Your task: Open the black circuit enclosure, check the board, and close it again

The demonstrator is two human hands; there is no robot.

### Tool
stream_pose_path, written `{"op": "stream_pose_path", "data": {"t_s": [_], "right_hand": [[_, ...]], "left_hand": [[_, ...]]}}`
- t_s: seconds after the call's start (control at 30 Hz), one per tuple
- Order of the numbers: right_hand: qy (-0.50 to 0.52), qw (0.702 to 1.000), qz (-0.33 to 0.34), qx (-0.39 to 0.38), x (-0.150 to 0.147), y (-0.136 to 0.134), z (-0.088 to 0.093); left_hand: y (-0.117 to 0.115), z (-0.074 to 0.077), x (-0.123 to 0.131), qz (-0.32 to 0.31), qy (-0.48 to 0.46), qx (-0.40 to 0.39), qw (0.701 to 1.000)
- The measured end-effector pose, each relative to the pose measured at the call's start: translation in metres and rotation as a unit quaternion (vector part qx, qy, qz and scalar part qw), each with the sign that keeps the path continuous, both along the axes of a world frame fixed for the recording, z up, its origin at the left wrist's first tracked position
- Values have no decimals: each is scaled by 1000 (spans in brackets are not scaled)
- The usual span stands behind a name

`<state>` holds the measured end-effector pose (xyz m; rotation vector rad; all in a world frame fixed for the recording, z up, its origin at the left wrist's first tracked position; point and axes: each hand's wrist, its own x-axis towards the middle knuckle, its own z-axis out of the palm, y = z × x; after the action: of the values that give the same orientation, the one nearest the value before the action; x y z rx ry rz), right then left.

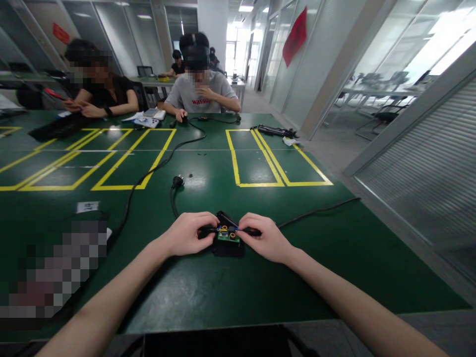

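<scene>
Between my hands is a small green circuit board [224,236] with copper-coloured ring coils on it. It is over a black plastic housing [228,249], and another black piece [225,218] leans just behind it. My left hand [191,233] pinches a black cable [208,229] at the board's left side, where yellow and blue wires show. At the right side, my right hand [265,237] grips a second black cable [254,231] with blue wire at its end. One cord leads back to a black plug [178,181]; the other runs off to the right.
The green table [178,292] bears yellow tape outlines [238,158]. A long black cable [148,171] crosses the left half. Behind are a black tool-like object [275,131] and a white scrap [290,141]. A blurred-out item [63,263] lies left. Two people sit across the table.
</scene>
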<state>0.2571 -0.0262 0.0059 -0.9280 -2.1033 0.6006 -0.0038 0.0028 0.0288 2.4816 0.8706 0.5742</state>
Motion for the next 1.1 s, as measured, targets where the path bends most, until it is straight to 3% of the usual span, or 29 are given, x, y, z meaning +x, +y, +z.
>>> {"op": "stream_pose_path", "data": {"t_s": [0.4, 0.8, 1.0, 1.1], "right_hand": [[-11, 1000, 8, 12, 0, 7, -5], [-106, 993, -43, 13, -2, 14, -10], [-117, 992, -39, 33, 14, 15, 2], [-100, 994, 3, 50, 26, 13, 13]], "left_hand": [[0, -4, 0, 27, 36, 30, 999], [5, -1, -1, 35, 33, 42, 998], [5, 5, -4, 41, 2, 11, 999], [1, 14, -5, 35, -27, -33, 998]]}}
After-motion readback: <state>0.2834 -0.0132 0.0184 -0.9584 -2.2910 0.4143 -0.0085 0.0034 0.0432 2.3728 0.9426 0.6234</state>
